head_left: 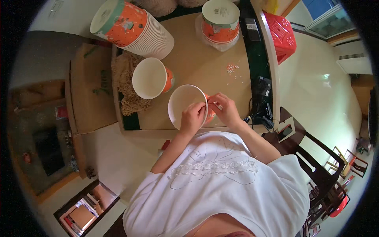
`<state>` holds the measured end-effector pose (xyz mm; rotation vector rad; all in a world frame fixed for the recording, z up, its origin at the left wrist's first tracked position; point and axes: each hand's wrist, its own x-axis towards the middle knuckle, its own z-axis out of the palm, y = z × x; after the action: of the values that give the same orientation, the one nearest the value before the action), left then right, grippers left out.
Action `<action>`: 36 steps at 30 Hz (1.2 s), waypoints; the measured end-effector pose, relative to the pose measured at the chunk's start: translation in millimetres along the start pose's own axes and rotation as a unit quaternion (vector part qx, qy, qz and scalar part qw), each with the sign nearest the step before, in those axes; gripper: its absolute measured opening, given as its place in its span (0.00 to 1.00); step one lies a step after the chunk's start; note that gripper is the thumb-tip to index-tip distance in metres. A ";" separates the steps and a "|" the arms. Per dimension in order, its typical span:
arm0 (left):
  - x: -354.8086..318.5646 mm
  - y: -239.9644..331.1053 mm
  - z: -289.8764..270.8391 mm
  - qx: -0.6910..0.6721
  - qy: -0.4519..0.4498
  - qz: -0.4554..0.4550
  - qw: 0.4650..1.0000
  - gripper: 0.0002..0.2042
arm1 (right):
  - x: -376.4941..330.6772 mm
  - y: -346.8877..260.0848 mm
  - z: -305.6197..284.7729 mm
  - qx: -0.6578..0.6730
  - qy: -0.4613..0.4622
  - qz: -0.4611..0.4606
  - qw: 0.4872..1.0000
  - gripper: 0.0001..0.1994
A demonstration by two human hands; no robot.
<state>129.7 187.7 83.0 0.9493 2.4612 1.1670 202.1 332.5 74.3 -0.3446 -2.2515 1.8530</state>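
Note:
A white-lined paper bucket [182,99] with an orange printed outside lies tilted at the table's near edge, its mouth facing left. My left hand [192,117] is at the right side of its mouth, fingers closed on the rim from the inside. My right hand [224,110] pinches at the same rim from the outside. The fingertips of both hands meet there; anything small between them is hidden. Just beyond, to the left, a second paper bucket [149,79] rests on its own, its open mouth showing. Bundled tan string [127,79] lies along the table's left edge.
A long nested stack of paper buckets [136,33] lies at the far left. Upside down at the far right stands another bucket [221,23]. Small coloured bits [232,68] are scattered on the tabletop [197,51]. Black adapters [262,87] and cables line the right edge, beside a red stool [279,37].

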 end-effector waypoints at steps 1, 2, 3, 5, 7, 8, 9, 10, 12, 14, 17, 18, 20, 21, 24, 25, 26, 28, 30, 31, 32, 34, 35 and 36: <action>3.5 2.0 3.5 0.007 0.009 0.025 1.000 0.03 | -0.4 4.8 -2.0 -0.009 0.001 0.014 1.000 0.07; 4.9 3.2 6.3 0.002 0.014 0.026 1.000 0.03 | -0.7 6.4 -4.0 -0.018 0.002 0.027 0.999 0.09; 6.0 4.2 9.4 -0.041 0.002 0.000 0.999 0.04 | -1.7 5.2 -6.8 -0.025 0.001 0.025 0.999 0.09; 8.0 2.0 17.0 -0.088 -0.002 -0.026 0.996 0.04 | -5.8 0.4 -9.8 0.006 -0.002 0.148 0.989 0.13; 8.2 -12.5 28.9 -0.396 0.002 -0.219 0.892 0.05 | -11.9 -18.5 -18.6 -0.068 -0.027 0.145 0.987 0.14; 8.2 -22.8 34.3 -0.466 -0.011 -0.257 0.847 0.07 | -17.0 -28.7 -22.6 -0.136 -0.045 0.146 0.979 0.14; 10.3 -21.8 36.1 -0.473 -0.007 -0.257 0.843 0.07 | -26.3 -36.1 -24.0 -0.153 -0.056 0.121 0.979 0.10; 12.6 -20.2 37.1 -0.522 -0.013 -0.302 0.797 0.08 | -31.3 -41.5 -21.4 -0.197 -0.088 0.065 0.974 0.10; 16.2 -23.3 40.2 -0.575 -0.018 -0.343 0.743 0.08 | -41.5 -47.3 -8.1 -0.237 -0.166 -0.009 0.957 0.09; 18.6 -38.1 45.0 -0.667 -0.175 -0.376 0.619 0.10 | -42.6 -57.8 5.2 -0.232 -0.275 -0.043 0.932 0.09; 25.3 -41.4 44.3 -0.624 -0.211 -0.413 0.629 0.08 | -37.3 -43.3 10.3 -0.321 -0.305 -0.147 0.884 0.10; 23.9 -47.6 45.6 -0.597 -0.253 -0.404 0.646 0.07 | -30.3 -45.6 6.2 -0.432 -0.380 -0.116 0.810 0.11; 16.3 -37.2 52.1 -0.564 -0.162 -0.374 0.718 0.07 | 11.8 -71.1 -12.4 -0.321 -0.322 0.080 0.887 0.07; 12.8 -31.2 54.9 -0.519 -0.084 -0.338 0.780 0.06 | 22.0 -68.3 -21.3 -0.275 -0.246 0.065 0.927 0.06; 10.4 -32.8 55.8 -0.483 -0.091 -0.253 0.833 0.04 | 50.7 -29.4 -28.9 -0.359 -0.173 -0.071 0.914 0.05; 12.2 -32.4 56.6 -0.451 -0.081 -0.209 0.864 0.04 | 56.3 -14.8 -30.3 -0.393 -0.205 -0.102 0.891 0.04; 12.7 -32.2 55.2 -0.455 -0.075 -0.209 0.863 0.04 | 60.1 -11.5 -28.4 -0.422 -0.242 -0.133 0.863 0.03; 13.7 -31.7 52.6 -0.404 -0.018 -0.172 0.898 0.05 | 59.7 -10.1 -27.9 -0.408 -0.251 -0.091 0.873 0.03; 14.0 -29.1 42.7 -0.354 0.017 -0.114 0.928 0.05 | 59.3 -12.1 -27.4 -0.394 -0.260 -0.048 0.881 0.03; 14.3 -28.0 36.7 -0.297 0.046 -0.056 0.952 0.05 | 59.7 -13.0 -28.0 -0.361 -0.252 -0.026 0.898 0.03; 14.2 -25.3 29.4 -0.300 0.050 -0.057 0.951 0.05 | 59.7 -14.0 -28.1 -0.327 -0.243 -0.003 0.913 0.04; 13.6 -22.9 17.1 -0.142 0.045 0.139 0.979 0.05 | 60.1 -13.2 -27.4 -0.286 -0.245 0.002 0.926 0.04; 11.0 -29.0 17.5 -0.053 0.023 0.141 0.988 0.07 | 60.5 -13.0 -26.3 -0.242 -0.243 0.007 0.939 0.05; 11.3 -30.4 18.5 -0.054 0.027 0.141 0.988 0.07 | 60.6 -5.0 -27.0 -0.245 -0.245 0.005 0.938 0.05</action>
<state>116.4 192.0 48.3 1.2785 2.3293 1.4160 152.4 375.4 85.1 0.0525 -3.0506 1.4715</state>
